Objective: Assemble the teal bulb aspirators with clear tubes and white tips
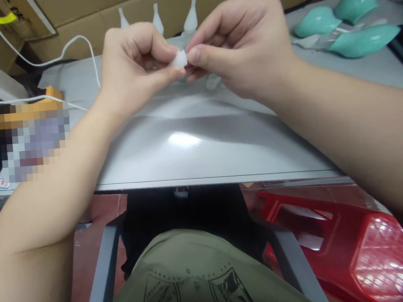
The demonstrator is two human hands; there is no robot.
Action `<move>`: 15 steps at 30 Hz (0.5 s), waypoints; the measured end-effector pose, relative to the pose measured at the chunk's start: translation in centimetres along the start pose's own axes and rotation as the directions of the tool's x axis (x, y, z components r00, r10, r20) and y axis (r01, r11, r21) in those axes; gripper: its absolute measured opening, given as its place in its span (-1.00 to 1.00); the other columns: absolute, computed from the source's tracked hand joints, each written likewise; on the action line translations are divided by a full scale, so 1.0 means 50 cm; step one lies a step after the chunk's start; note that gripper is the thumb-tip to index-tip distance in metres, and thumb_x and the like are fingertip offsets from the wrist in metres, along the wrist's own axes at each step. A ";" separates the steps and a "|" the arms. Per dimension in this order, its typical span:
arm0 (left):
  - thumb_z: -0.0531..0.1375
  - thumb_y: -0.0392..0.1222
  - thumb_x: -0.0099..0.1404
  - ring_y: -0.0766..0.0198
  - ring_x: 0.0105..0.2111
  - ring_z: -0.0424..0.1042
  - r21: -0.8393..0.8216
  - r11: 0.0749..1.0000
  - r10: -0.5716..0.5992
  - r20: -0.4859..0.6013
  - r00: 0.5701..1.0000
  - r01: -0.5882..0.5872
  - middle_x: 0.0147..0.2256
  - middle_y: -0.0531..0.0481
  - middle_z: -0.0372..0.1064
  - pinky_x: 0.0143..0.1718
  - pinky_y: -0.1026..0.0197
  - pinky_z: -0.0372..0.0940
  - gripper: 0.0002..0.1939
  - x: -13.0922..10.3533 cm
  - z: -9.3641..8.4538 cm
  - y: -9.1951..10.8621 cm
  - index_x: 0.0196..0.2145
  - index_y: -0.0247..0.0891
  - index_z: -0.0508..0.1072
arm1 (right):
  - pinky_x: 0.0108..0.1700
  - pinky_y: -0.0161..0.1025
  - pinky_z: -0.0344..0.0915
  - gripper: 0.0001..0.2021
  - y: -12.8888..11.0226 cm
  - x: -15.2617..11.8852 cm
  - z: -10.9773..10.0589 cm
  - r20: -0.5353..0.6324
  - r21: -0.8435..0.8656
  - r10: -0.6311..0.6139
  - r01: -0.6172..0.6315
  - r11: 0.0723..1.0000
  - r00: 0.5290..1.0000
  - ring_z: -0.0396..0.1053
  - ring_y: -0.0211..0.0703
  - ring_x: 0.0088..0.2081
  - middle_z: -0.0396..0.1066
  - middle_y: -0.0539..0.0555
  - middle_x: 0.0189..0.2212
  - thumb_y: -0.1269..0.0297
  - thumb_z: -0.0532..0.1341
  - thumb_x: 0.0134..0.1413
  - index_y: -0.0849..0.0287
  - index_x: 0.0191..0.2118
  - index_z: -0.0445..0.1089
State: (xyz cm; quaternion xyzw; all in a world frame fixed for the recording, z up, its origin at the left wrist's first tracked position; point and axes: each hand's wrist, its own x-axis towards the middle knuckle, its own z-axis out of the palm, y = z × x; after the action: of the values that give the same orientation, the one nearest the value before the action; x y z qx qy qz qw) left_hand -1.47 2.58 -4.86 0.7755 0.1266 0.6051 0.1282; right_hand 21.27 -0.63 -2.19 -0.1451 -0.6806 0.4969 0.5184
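Note:
A small white cylindrical piece (181,59) is pinched between the thumb and index finger of my left hand (134,58). From the other side, the closed fingertips of my right hand (245,45) grip its right end. Behind my hands stand three translucent white tapered nozzles, the left one (123,19), the middle one (157,19) and the right one (191,17), their lower parts mostly hidden. Under my right hand lies a small clear part (213,81). A bit of teal shows just below my fingers, too covered to name.
Teal squeeze bulbs (363,41) with clear necks lie at the table's right. A white charger (3,85) with cables and an orange object (49,98) sit at the left. Cardboard (90,25) lines the back of the grey table (202,160). A red stool (337,233) stands below right.

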 end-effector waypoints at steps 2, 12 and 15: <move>0.62 0.48 0.23 0.22 -0.36 0.59 -0.014 1.000 -0.006 -0.031 0.999 0.005 -0.34 0.02 0.61 -0.42 0.07 0.49 -0.41 -0.002 0.004 -0.006 -0.32 -0.08 0.63 | -0.23 -0.47 0.63 -0.87 -0.005 -0.001 0.006 -0.032 -0.107 -0.033 0.030 0.994 0.999 0.62 -0.37 -0.31 0.62 -0.08 -0.35 0.54 0.50 0.34 0.24 -0.26 0.63; 0.67 0.37 0.21 0.14 -0.42 0.61 -0.009 0.994 0.105 -0.045 0.994 -0.105 -0.34 0.00 0.65 -0.54 0.10 0.37 -0.50 0.000 0.003 -0.034 -0.32 -0.03 0.64 | -0.17 -0.37 0.58 -0.84 0.010 -0.003 0.013 -0.005 -0.283 -0.060 0.056 0.957 0.998 0.53 -0.30 -0.27 0.49 -0.02 -0.30 0.34 0.48 0.43 0.12 -0.24 0.55; 0.63 0.46 0.19 0.17 -0.45 0.59 -0.030 0.978 0.202 -0.120 0.972 -0.207 -0.37 -0.02 0.62 -0.56 0.16 0.34 -0.41 0.001 0.010 -0.047 -0.34 -0.09 0.60 | -0.14 -0.37 0.56 -0.81 0.010 -0.002 0.008 0.018 -0.236 -0.057 0.060 0.970 0.998 0.54 -0.29 -0.26 0.52 -0.01 -0.30 0.22 0.56 0.36 0.11 -0.24 0.58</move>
State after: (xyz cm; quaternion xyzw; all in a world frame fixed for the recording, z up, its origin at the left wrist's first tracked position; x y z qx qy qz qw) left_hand -1.05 4.75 -5.77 0.7450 0.0404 0.6617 0.0742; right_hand 20.82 -0.68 -2.67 -0.1831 -0.7418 0.3977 0.5081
